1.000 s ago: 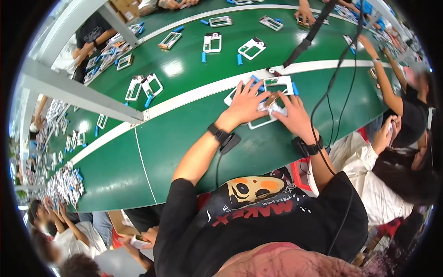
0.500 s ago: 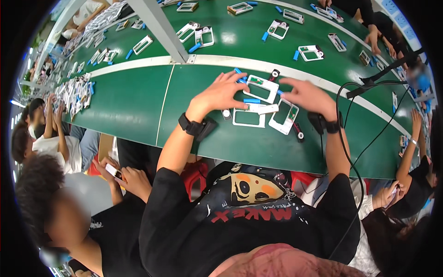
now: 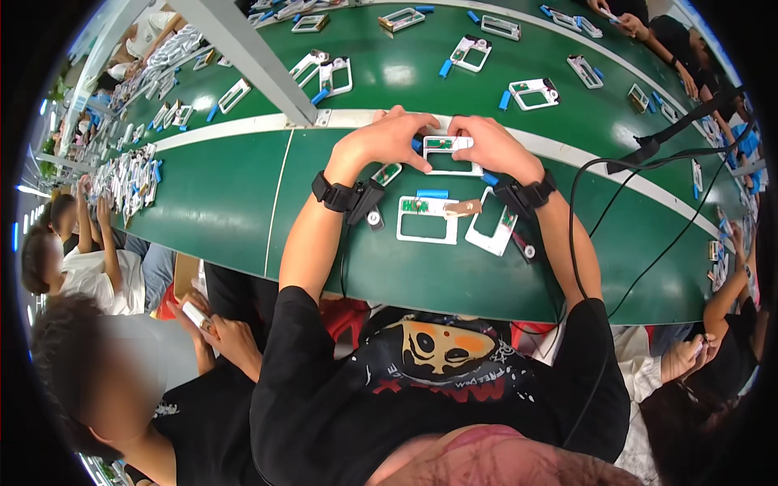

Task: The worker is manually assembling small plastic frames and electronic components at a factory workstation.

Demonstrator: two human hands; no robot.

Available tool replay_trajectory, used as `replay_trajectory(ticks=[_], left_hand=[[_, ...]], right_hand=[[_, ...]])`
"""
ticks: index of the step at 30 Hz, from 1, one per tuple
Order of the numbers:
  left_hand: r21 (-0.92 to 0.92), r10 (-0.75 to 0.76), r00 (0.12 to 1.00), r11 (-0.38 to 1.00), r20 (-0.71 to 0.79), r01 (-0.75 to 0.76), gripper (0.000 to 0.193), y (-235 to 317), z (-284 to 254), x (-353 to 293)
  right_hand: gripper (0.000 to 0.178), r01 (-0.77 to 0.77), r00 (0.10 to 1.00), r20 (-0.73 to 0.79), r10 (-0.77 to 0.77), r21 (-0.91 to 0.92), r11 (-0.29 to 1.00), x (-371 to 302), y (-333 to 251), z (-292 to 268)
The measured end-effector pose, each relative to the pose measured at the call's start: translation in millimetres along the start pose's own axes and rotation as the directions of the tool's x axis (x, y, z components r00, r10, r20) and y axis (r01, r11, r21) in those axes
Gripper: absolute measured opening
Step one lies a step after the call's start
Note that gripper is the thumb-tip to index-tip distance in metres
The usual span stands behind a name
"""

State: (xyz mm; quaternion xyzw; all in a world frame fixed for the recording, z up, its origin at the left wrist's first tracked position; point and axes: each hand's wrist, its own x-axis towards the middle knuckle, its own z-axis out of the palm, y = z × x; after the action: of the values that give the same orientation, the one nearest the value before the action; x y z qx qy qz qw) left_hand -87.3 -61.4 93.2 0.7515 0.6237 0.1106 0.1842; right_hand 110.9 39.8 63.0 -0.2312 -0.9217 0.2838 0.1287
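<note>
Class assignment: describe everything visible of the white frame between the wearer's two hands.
The white frame looks like plastic: roughly rectangular, with a large open window showing the green table beneath. A green circuit board sits along its far side, toward the left. It appears to lie roughly flat. The left hand has its thumb at the left edge; the right hand hides the far right corner. How firmly they hold it is unclear.

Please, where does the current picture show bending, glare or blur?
Head view: the white strip bows; the green worktop shows faint sheen near the top; the lower-left co-worker's head is blurred; left hand and right hand look fairly sharp.
</note>
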Motion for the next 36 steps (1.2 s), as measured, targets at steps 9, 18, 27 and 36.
replay_trajectory(ticks=[9,18,27,36], left_hand=[[-0.569,-0.075,0.942,0.811,-0.328,-0.134,0.031,30.4,-31.1,37.9],[-0.68,-0.289,0.668,0.583,-0.685,-0.445,0.031,62.1,9.2,58.9],[-0.1,0.138,0.779,0.963,-0.611,-0.249,0.036,91.6,-13.0,6.1],[-0.342,0.693,0.708,0.638,-0.136,-0.69,0.048,241.1,78.8,-31.3]], right_hand=[[0.043,0.288,0.893,-0.439,0.102,0.73,0.62,8.3,-14.9,-54.4],[0.033,0.253,0.855,-0.451,0.257,0.795,0.552,6.0,-38.4,-7.8],[0.035,0.19,0.962,-0.149,0.227,0.967,-0.169,22.0,12.1,-41.9],[0.031,0.313,0.926,-0.186,0.328,0.864,-0.395,15.3,61.8,-66.1]])
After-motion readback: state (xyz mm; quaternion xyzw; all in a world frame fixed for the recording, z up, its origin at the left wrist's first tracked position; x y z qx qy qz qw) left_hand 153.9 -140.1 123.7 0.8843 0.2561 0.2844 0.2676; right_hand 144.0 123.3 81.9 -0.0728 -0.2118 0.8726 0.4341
